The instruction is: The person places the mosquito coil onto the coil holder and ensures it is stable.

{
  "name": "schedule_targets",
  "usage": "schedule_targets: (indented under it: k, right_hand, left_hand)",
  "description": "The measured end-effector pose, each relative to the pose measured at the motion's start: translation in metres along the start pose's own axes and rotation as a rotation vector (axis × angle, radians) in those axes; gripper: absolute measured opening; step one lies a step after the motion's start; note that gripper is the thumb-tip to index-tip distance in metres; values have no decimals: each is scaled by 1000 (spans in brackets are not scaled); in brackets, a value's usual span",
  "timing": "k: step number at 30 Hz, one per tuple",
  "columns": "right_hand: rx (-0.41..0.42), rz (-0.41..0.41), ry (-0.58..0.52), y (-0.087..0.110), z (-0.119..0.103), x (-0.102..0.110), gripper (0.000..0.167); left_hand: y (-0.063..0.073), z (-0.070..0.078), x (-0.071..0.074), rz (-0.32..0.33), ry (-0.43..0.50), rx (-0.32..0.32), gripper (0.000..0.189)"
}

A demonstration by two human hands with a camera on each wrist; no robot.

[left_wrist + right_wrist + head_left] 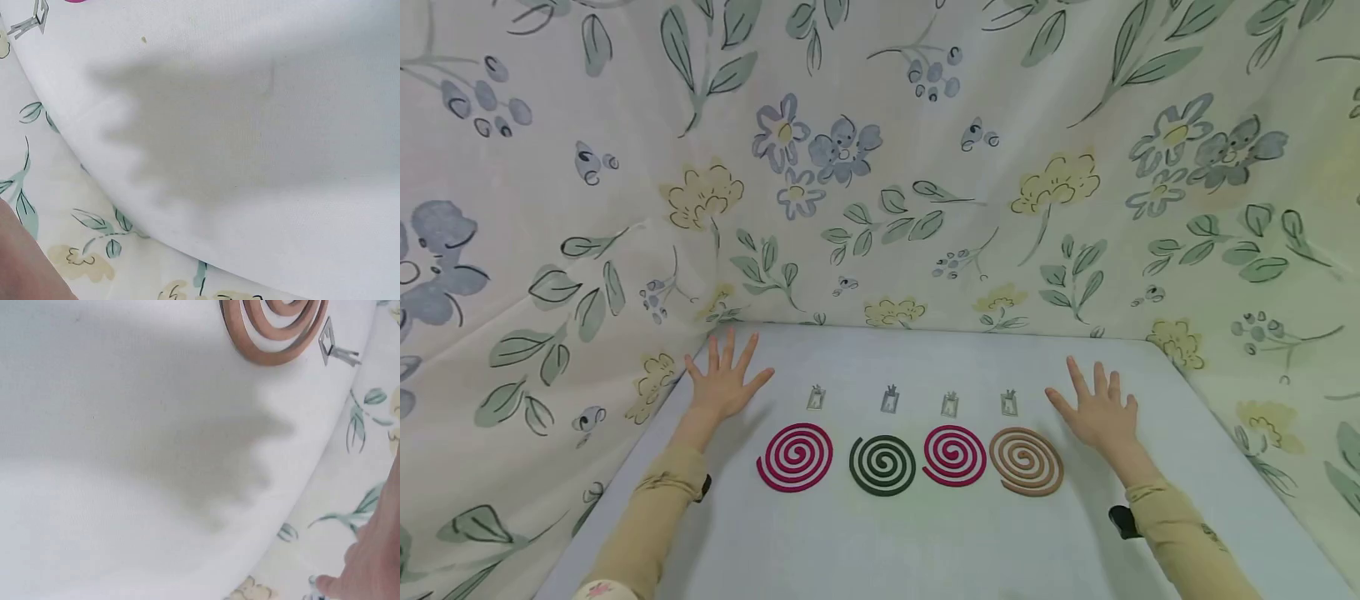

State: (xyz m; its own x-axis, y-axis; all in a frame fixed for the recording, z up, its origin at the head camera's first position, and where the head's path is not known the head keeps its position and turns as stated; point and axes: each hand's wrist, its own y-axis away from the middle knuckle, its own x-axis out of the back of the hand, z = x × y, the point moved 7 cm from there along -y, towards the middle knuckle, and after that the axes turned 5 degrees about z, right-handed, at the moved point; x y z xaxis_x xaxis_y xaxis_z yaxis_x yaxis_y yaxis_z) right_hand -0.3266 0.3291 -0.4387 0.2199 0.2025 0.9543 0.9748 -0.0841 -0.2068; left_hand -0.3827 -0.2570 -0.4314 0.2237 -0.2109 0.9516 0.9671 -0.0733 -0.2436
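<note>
Mosquito coils lie flat in a row on the white table: a magenta coil (795,457) at the left, a dark green coil (883,465), another magenta coil (954,456), and a tan coil (1026,462) at the right. Behind them several small metal coil stands (890,399) form a second row. My left hand (721,385) is spread over the table left of the coils, holding nothing. Fingers spread as well, my right hand (1099,414) is raised to the right of the tan coil (269,353). Both hands cast shadows on the tabletop.
The white table (850,550) has a rounded far edge. Floral cloth (880,250) hangs behind it and along both sides. A black wrist strap (1123,522) shows at the right sleeve.
</note>
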Motion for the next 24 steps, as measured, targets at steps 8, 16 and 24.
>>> schedule_targets:
  k: [8, 16, 24]
  right_hand:
    - [79, -2, 20, 9, -26, -9, 80]
    - [143, -24, -22, 17, -58, -16, 79]
    - [207, -13, -100, 30, -87, -25, 76]
  left_hand:
    - [9, -3, 0, -31, 2, -27, 79]
    - [20, 1, -2, -62, 40, -83, 78]
    - [34, 1, -9, -114, 108, -114, 78]
